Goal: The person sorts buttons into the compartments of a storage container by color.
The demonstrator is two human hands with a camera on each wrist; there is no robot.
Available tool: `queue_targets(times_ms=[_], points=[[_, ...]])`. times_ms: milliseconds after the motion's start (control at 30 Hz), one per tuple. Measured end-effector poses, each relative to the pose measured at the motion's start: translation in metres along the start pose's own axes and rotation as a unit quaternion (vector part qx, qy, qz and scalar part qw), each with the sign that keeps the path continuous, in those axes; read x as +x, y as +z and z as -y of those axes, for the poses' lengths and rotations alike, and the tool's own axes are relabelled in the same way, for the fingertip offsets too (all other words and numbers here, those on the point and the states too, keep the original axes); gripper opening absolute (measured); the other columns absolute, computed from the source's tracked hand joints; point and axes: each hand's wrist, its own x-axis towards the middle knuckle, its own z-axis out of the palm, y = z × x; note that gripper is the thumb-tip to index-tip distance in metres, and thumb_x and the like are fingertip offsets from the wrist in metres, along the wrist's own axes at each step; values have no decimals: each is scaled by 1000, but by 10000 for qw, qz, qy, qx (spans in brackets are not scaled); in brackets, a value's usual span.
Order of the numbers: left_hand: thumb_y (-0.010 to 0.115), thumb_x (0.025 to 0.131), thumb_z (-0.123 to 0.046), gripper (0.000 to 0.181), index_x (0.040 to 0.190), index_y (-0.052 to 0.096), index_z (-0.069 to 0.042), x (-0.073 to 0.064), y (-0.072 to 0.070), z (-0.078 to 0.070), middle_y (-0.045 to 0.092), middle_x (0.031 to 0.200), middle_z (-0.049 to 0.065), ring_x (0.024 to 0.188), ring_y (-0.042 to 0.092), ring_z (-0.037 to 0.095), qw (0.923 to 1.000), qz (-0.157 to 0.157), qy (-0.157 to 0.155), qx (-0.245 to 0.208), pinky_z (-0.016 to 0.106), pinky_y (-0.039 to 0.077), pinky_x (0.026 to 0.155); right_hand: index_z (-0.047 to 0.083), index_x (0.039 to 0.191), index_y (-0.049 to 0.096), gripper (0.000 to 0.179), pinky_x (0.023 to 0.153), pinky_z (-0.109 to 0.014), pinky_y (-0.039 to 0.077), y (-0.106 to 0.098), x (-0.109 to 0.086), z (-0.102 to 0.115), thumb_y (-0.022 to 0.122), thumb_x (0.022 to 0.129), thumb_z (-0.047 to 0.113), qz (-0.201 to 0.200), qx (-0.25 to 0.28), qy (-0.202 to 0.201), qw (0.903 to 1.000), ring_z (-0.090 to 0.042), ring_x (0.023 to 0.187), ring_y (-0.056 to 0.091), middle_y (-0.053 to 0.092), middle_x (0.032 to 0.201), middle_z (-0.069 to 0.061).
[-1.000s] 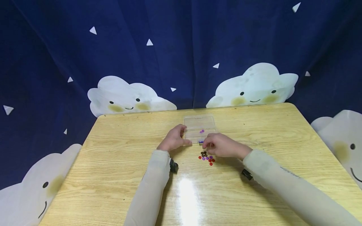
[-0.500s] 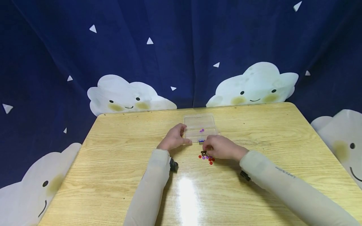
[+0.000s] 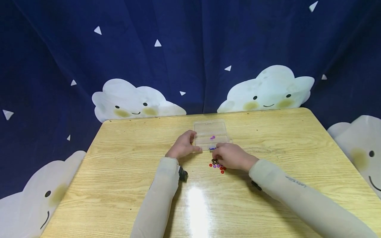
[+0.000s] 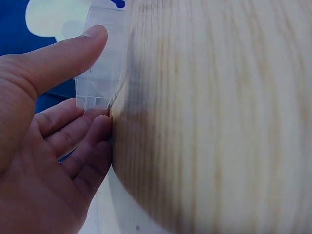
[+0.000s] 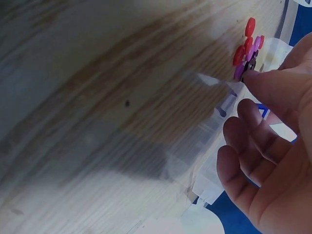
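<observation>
- Clear box [image 3: 205,134], lid folded back at its 12 o'clock; lies on the wooden surface [image 3: 104,181].
- Purple pieces [image 3: 212,137], inside the box.
- Blue piece [image 3: 212,149], at the box's 6 o'clock edge; form unclear.
- Left hand [image 3: 183,146], at the box's 9 o'clock end; thumb and fingers set wide, gripping that end.
- Discs, loose cluster, box's 6 o'clock: black discs [image 3: 215,161] uppermost, purple discs [image 3: 214,166] below, red discs [image 3: 222,172] about.
- Right hand [image 3: 231,156], at the cluster's 2 o'clock; thumb beside the black discs, other fingers curled; cannot tell whether it pinches one.
- Blue curtain [image 3: 134,49], 12 o'clock, cloud-patterned.
</observation>
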Motion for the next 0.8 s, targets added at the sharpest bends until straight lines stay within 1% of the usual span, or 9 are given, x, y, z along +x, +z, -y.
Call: queue_targets(times_ms=[200,433,567,800], points=[[84,80,-26,76,145,45,-13,0,0,1,57,126,10,114,53,25,10000,-4,15,-12,43,47,100,21,83,74,16,61,-28,48,2,2,0,71,81,5,-37,-107,-13,9999,-9,71,54,61,83,4],[84,80,-26,78,145,44,-13,1,0,1,57,128,10,115,54,25,10000,-16,-20,18,43,47,101,20,88,75,14,64,-29,52,2,2,0,72,82,8,-10,-96,33,9999,-10,74,58,64,86,3],[85,79,-26,78,145,45,-12,2,0,1,58,126,10,114,54,25,10000,-17,11,36,43,47,101,20,88,75,12,63,-29,51,1,3,0,72,83,10,-8,-73,83,9999,-10,73,57,64,85,4],[84,79,-26,77,145,45,-13,2,0,2,57,128,9,116,54,25,10000,-24,4,16,43,47,102,21,83,76,13,59,-27,48,2,3,2,72,83,9,-156,-185,-17,9997,-8,69,54,64,82,4]])
